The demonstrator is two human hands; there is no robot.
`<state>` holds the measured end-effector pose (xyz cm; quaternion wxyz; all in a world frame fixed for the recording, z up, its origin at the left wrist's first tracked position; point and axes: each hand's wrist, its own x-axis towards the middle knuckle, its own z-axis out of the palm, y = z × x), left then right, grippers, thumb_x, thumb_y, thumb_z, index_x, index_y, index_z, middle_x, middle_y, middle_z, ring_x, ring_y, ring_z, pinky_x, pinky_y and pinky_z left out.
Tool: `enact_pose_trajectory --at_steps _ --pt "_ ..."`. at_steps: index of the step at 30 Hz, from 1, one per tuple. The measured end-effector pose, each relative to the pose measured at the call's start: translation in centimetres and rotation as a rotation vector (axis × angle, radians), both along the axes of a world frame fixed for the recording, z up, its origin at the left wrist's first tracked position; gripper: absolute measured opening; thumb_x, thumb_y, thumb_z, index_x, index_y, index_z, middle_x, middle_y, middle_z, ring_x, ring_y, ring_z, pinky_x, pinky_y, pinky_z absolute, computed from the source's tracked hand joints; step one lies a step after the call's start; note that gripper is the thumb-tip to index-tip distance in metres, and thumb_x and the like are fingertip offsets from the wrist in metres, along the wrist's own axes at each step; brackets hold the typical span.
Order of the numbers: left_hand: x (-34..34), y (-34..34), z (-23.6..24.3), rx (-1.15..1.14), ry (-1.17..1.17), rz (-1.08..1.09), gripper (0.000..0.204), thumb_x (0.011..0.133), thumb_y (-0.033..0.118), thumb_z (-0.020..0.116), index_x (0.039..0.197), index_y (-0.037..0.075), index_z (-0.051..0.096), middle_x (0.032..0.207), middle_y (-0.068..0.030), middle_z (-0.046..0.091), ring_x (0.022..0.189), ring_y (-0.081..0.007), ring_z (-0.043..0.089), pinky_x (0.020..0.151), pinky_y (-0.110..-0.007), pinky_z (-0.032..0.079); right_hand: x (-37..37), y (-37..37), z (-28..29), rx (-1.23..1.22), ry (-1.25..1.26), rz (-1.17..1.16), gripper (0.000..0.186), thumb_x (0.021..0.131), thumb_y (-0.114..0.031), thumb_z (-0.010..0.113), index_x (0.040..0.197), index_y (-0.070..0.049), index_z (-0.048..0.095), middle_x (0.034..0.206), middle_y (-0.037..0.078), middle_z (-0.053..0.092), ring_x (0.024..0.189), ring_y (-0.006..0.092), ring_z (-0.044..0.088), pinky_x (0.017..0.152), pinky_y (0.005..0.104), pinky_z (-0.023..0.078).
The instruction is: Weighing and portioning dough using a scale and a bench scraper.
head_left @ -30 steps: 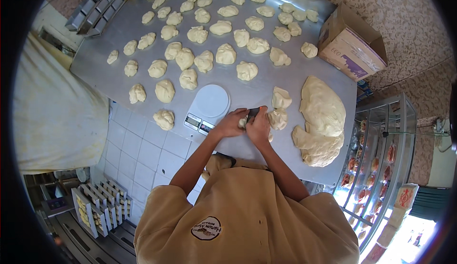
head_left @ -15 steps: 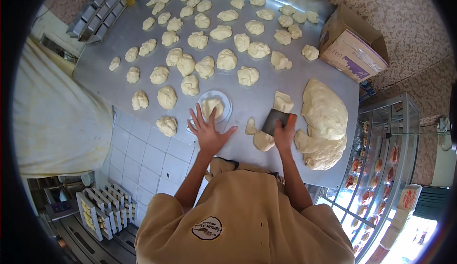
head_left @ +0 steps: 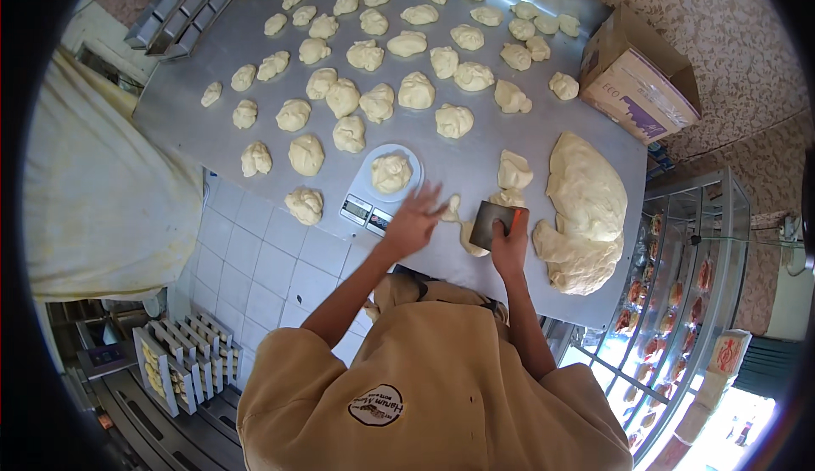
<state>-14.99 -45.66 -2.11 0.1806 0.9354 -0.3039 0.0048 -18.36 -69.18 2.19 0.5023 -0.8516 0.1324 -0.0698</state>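
Observation:
My right hand (head_left: 509, 247) grips a dough scraper (head_left: 492, 223) with a dark metal blade and an orange edge. The blade stands over a cut piece of dough (head_left: 473, 242), with another cut piece (head_left: 514, 169) farther off. Slightly blurred, my left hand (head_left: 413, 225) is open, its fingertips beside a small dough scrap (head_left: 452, 208). Just beyond that hand, a lump of dough (head_left: 390, 174) rests on the round plate of a white kitchen scale (head_left: 363, 184). A large mass of dough (head_left: 586, 195) lies right of the scraper.
Several portioned dough lumps (head_left: 416, 90) spread over the metal table (head_left: 204, 135). An open cardboard box (head_left: 632, 89) stands at the far right, metal baking tins (head_left: 182, 12) at the far left. A glass-sided rack (head_left: 679, 276) is beyond the right edge.
My left hand has left the dough on the scale and moved right to the small scrap, uncovering the scale's display. The scraper has shifted slightly and stands more upright.

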Motion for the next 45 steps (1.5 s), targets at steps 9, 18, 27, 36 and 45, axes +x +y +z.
enact_pose_trajectory --at_steps 9,18,27,36,45 --pt "7.4 9.0 1.8 -0.633 0.145 0.367 0.054 0.088 0.024 0.072 0.138 0.011 0.060 0.143 -0.0108 0.057 0.128 -0.0287 0.055 0.108 -0.039 0.042 1.9 3.4 0.9 -0.113 0.026 0.351 0.033 0.090 -0.008 0.056 0.121 -0.006 0.044 0.091 0.021 0.065 0.073 0.0419 0.062 0.065 0.0500 0.048" --pt "-0.3 2.9 0.8 -0.561 0.632 0.383 0.058 0.083 0.023 0.076 0.134 0.000 0.060 0.118 -0.0163 0.068 0.103 -0.0258 0.065 0.091 -0.035 0.050 4.7 5.9 0.4 -0.394 0.108 0.514 0.033 0.088 -0.008 0.055 0.118 -0.007 0.042 0.095 0.020 0.067 0.081 0.0449 0.066 0.067 0.0530 0.051" --pt "-1.8 -1.0 -2.6 -0.360 0.264 0.276 0.064 0.077 0.022 0.075 0.135 0.001 0.058 0.106 -0.0208 0.068 0.090 -0.0360 0.065 0.083 -0.038 0.052 4.3 9.6 -0.4 -0.487 0.129 0.370 0.036 0.086 -0.008 0.055 0.118 -0.006 0.040 0.091 0.021 0.066 0.076 0.0463 0.066 0.067 0.0552 0.050" --pt "2.1 2.3 8.2 -0.569 0.698 0.496 0.044 0.078 0.015 0.072 0.120 0.007 0.061 0.114 -0.0129 0.065 0.100 -0.0256 0.062 0.086 -0.034 0.050 7.6 7.4 0.9 -0.248 0.059 0.263 0.035 0.090 -0.009 0.055 0.121 -0.007 0.041 0.094 0.022 0.065 0.078 0.0430 0.065 0.069 0.0515 0.050" --pt "-7.4 4.7 24.5 -1.122 -0.799 0.537 0.057 0.079 0.026 0.073 0.129 0.010 0.049 0.136 -0.0185 0.051 0.126 -0.0351 0.050 0.106 -0.044 0.039 3.0 1.0 2.6 -0.013 -0.045 0.094 0.036 0.090 -0.005 0.055 0.125 -0.006 0.044 0.093 0.023 0.065 0.075 0.0433 0.062 0.068 0.0507 0.048"
